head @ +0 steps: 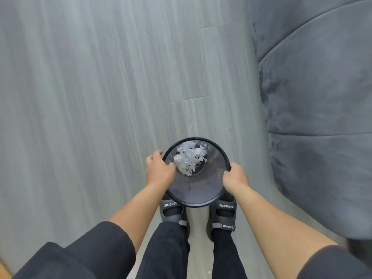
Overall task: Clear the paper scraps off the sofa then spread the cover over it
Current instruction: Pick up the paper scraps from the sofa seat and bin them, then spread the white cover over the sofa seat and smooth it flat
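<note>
A round black waste bin is in front of my feet, seen from straight above. White paper scraps lie heaped inside it. My left hand grips the bin's left rim, fingers curled over the edge. My right hand grips the right rim the same way. The grey sofa fills the right side of the view, its seat cushions bare of scraps where visible. No cover is in view.
Grey wood-look floor stretches to the left and ahead. My feet in dark slippers stand just behind the bin, close to the sofa's front edge.
</note>
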### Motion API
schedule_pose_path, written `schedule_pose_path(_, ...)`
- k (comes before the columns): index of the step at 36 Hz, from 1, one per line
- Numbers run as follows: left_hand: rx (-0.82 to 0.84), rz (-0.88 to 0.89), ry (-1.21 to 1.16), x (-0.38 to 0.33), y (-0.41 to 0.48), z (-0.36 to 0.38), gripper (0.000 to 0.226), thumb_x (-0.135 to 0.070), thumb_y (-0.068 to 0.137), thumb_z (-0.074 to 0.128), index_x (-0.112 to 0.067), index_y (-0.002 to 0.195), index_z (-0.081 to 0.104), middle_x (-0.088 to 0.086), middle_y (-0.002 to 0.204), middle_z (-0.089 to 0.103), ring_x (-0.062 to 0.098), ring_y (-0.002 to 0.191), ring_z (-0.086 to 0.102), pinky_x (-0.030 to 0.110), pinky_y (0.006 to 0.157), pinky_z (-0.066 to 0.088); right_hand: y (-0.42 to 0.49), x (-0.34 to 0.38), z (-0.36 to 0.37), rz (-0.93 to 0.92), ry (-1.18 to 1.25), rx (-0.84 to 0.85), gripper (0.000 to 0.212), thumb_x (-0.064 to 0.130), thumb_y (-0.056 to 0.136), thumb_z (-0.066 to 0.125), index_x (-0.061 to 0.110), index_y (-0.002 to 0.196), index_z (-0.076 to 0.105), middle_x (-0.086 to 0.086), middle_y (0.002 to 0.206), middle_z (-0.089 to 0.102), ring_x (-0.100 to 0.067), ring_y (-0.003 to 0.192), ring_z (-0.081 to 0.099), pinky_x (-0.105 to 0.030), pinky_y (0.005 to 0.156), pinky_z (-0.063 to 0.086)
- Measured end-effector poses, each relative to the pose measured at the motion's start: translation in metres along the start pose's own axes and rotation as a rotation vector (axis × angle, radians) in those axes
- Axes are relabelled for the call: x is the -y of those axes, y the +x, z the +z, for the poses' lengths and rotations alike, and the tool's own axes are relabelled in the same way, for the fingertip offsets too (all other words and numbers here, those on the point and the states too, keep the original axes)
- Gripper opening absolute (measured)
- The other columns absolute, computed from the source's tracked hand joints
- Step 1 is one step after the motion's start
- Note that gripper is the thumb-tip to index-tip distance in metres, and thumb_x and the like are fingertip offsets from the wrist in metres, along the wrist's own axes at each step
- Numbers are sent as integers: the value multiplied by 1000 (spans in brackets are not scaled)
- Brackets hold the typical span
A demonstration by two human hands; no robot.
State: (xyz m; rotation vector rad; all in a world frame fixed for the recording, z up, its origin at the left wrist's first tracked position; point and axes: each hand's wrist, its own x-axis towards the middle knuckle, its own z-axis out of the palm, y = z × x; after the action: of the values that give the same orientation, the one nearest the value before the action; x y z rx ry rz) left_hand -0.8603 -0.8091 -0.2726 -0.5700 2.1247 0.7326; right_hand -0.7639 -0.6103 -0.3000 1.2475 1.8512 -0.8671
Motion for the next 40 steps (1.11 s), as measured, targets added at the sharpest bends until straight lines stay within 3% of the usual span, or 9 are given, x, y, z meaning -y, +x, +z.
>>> schedule_pose_path(3,205,-139,-39,6,4,-6,28,-3,89,50,-13,113,60,12,104,67,32,89,64,38,73,55,-2,-8,-8,-74,12,-98,12,13,98,44,9,94,55,-6,87,61,-34,85,56,-35,68,41)
schedule_pose_path(6,188,-71,36,-3,11,-10,21,-3,91,53,-12,107,63,13,96,71,31,89,69,49,83,60,-6,-7,-25,-128,101,-210,14,17,99,43,12,90,53,-1,85,63,-33,87,54,-37,69,40)
schedule_pose_path(17,156,169,-263,-182,57,9,9,-5,98,56,-9,97,63,6,79,65,21,69,63,36,65,61,58,64,-152,-246,411,-446,51,12,88,52,21,137,55,-2,126,67,-26,120,59,-35,105,44)
schedule_pose_path(22,114,203,-241,-222,84,32,16,-5,97,57,-13,86,64,6,78,69,18,62,64,30,58,59,101,87,-188,-278,379,-332,73,16,88,54,18,157,31,-4,155,44,-21,140,42,-31,115,34)
schedule_pose_path(28,54,163,-202,-230,94,48,17,-8,101,50,-2,108,64,14,96,69,27,76,66,31,55,61,123,89,-200,-281,335,-148,86,12,88,55,30,160,13,5,156,39,-17,134,47,-20,92,37)
schedule_pose_path(31,74,132,-105,-232,84,44,23,-20,103,48,-5,109,65,11,97,68,25,80,67,32,64,60,116,84,-206,-295,325,-87,90,14,85,57,30,160,11,4,154,41,-17,132,48,-24,100,40)
schedule_pose_path(35,-29,117,146,-236,51,42,30,-30,103,48,-4,88,45,9,85,49,31,89,51,37,78,48,95,74,-224,-365,277,-92,62,14,88,60,15,148,44,-6,145,53,-24,132,51,-27,100,42)
schedule_pose_path(37,-76,88,289,-245,23,40,28,-31,98,54,-4,105,51,16,109,54,35,98,54,38,78,46,75,66,-247,-374,268,-88,41,17,91,60,16,132,60,-6,125,65,-24,118,60,-24,84,42)
schedule_pose_path(40,-112,170,352,-275,-15,39,49,-37,87,57,-5,124,60,20,130,55,40,107,60,43,89,54,39,51,-297,-409,379,-127,26,19,93,60,16,117,69,-3,113,71,-21,108,66,-24,89,45)
